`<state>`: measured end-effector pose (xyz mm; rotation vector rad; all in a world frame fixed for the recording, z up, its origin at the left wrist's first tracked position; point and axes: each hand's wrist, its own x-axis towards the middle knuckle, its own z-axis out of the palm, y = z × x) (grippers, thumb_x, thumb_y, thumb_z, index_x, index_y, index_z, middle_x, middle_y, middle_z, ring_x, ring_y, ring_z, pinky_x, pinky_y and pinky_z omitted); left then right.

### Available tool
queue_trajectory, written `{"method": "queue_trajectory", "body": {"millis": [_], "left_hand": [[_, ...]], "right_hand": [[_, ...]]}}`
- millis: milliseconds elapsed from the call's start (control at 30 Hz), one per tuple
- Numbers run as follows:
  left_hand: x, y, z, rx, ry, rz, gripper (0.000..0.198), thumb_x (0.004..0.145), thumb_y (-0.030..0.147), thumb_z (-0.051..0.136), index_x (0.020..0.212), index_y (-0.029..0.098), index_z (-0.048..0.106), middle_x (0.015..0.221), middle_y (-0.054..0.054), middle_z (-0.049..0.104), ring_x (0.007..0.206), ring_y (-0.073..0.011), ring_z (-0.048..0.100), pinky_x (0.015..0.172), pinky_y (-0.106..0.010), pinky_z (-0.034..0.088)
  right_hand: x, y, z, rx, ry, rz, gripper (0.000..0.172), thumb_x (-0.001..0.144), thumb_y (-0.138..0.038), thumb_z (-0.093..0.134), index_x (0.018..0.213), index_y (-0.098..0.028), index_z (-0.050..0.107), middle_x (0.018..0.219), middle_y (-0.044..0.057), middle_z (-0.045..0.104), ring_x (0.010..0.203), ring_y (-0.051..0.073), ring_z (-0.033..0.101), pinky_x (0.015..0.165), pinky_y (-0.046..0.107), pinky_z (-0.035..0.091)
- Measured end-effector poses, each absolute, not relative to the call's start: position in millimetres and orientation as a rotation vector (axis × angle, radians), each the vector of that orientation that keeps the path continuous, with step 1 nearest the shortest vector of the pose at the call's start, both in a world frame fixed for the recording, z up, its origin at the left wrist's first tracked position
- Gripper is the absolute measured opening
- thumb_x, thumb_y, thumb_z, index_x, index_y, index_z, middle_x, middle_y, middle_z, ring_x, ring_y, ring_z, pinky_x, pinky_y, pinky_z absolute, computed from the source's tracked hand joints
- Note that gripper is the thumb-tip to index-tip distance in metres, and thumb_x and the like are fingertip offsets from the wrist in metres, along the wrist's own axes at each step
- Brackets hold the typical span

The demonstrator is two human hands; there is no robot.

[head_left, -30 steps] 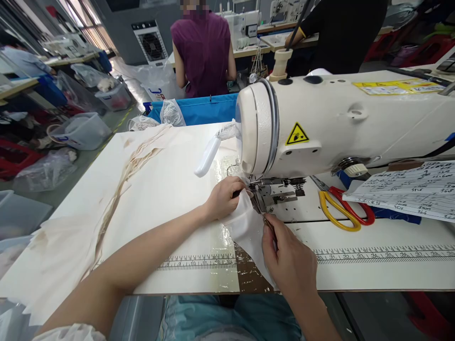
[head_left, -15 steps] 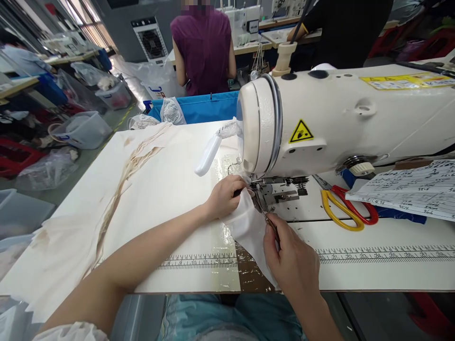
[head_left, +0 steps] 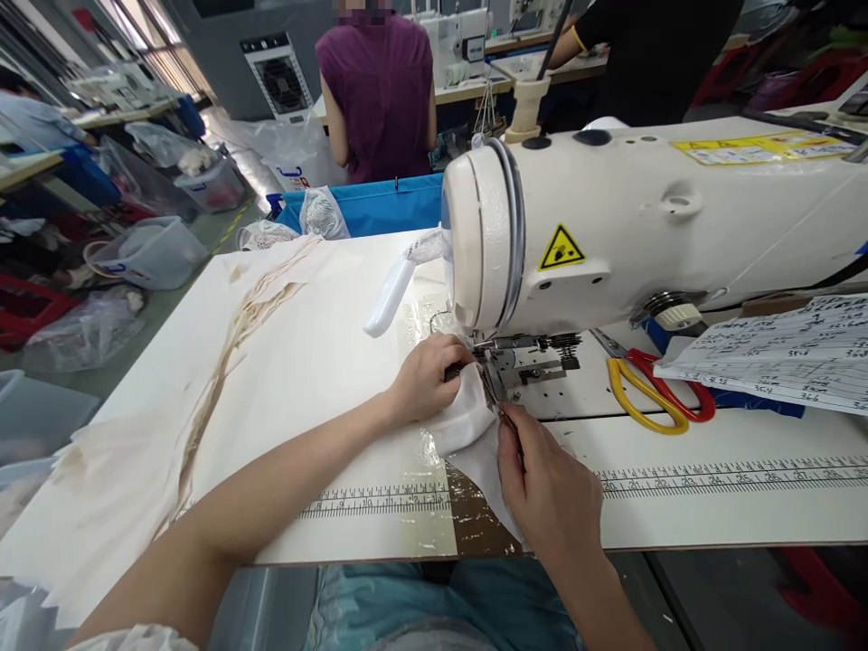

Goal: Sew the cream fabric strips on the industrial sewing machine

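My left hand (head_left: 430,375) is closed on the white fabric (head_left: 467,416) beside the needle area of the sewing machine (head_left: 556,235). Pinched in my right hand (head_left: 552,475) is a slim metal tool (head_left: 493,391), probably tweezers or small snips, its tip at the fabric's edge near the presser foot. The fabric hangs down between my hands towards the table's front edge. The needle itself is hidden behind my left fingers and the machine head.
Scissors (head_left: 647,393) with yellow and red handles lie right of the needle plate, near a written paper sheet (head_left: 779,353). Layered pale fabric (head_left: 223,362) covers the table's left. A blue cloth bin (head_left: 386,206) stands behind. Other people sit further back.
The view has shifted slightly, moving the machine a little left in the picture. The fabric between my hands is folded and bunched more than before. Both hands keep their hold.
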<state>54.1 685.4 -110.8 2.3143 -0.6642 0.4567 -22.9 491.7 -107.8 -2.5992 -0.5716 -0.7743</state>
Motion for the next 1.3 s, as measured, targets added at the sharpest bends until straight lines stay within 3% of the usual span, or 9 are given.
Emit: {"method": "queue_trajectory", "body": {"millis": [300,600,800,1067,1300], "left_hand": [[53.6,681.2,-110.3,2.464,-0.793,0.648,0.017,0.080,0.008,0.046,0.091,0.015,0.058,0.085,-0.007,0.061,0.077,-0.0189,0.053,0.067,-0.031,0.047],[52.9,686.9,-107.7,2.330,-0.638,0.456,0.013,0.086,0.009,0.049,0.079,0.019,0.053,0.084,-0.002,0.064,0.080,-0.0147,0.059,0.070,-0.026,0.048],[50.2,685.5,-104.1,2.317,-0.623,0.376,0.015,0.083,0.006,0.049,0.082,0.019,0.057,0.089,-0.002,0.065,0.084,-0.0155,0.059,0.073,-0.028,0.049],[53.3,684.8,-105.9,2.417,-1.009,0.710,0.023,0.083,0.001,0.045,0.090,0.018,0.059,0.092,-0.006,0.067,0.084,-0.0187,0.056,0.070,-0.032,0.052],[45.3,689.7,-91.5,2.556,-1.139,0.467,0.024,0.091,0.007,0.044,0.099,0.015,0.065,0.104,-0.010,0.065,0.095,-0.0205,0.057,0.080,-0.037,0.056]], "right_hand": [[-25.1,493.3,-109.0,-2.614,-0.567,-0.798,0.034,0.104,-0.020,0.037,0.111,-0.009,0.068,0.093,0.006,0.077,0.061,0.014,0.070,0.048,0.024,0.043],[-23.7,492.8,-106.9,-2.586,-0.513,-0.786,0.034,0.103,-0.020,0.037,0.107,-0.010,0.069,0.088,0.005,0.077,0.059,0.015,0.069,0.046,0.024,0.043],[-21.4,495.2,-104.6,-2.610,-0.480,-0.757,0.035,0.101,-0.019,0.037,0.105,-0.011,0.070,0.084,0.003,0.077,0.055,0.016,0.067,0.043,0.026,0.042],[-21.2,495.2,-106.0,-2.664,-0.474,-0.718,0.035,0.101,-0.017,0.036,0.109,-0.012,0.069,0.085,0.004,0.077,0.053,0.014,0.066,0.043,0.025,0.040],[-35.0,491.2,-104.4,-2.661,-0.481,-0.758,0.030,0.101,-0.018,0.038,0.112,-0.010,0.065,0.087,0.006,0.077,0.056,0.015,0.069,0.044,0.025,0.043]]}}
